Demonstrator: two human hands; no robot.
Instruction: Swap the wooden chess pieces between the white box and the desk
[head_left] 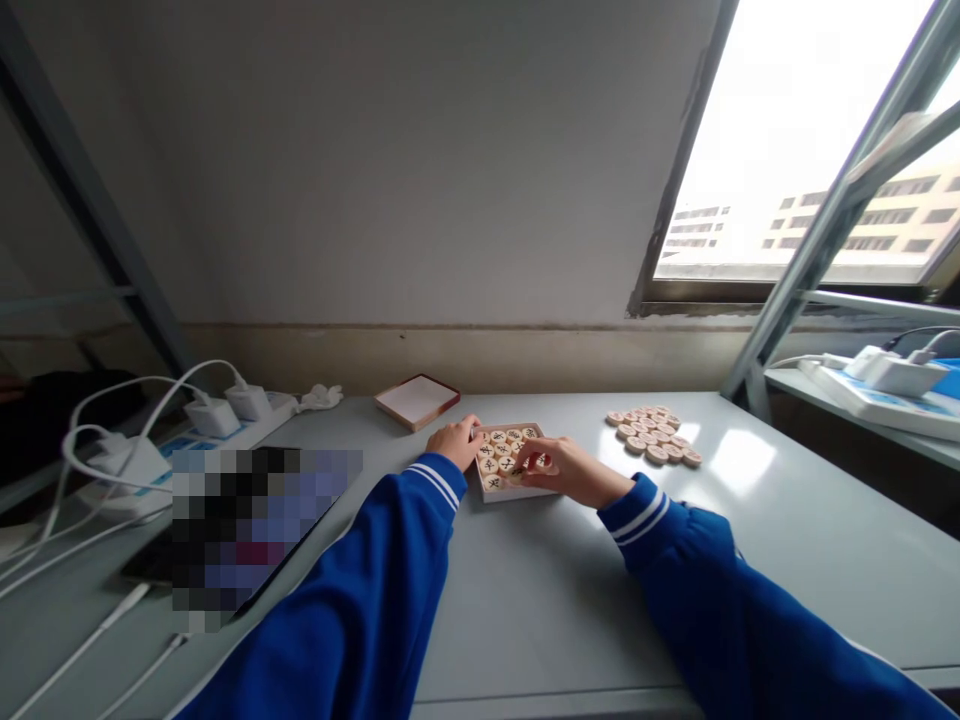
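Observation:
A small shallow box (501, 491) lies on the grey table, filled with several round wooden game pieces (498, 451) marked with dark characters. My left hand (455, 441) rests curled against the box's left rim. My right hand (564, 468) reaches over the box from the right, its fingertips pinched on one wooden piece (537, 460) in the box. Both arms wear blue sleeves with white stripes.
A loose cluster of several more wooden pieces (654, 434) lies to the right. The box lid (417, 400) sits behind, near the wall. A power strip with white chargers and cables (217, 415) and a blurred flat device (247, 520) fill the left. Another power strip (885, 385) sits on a side shelf.

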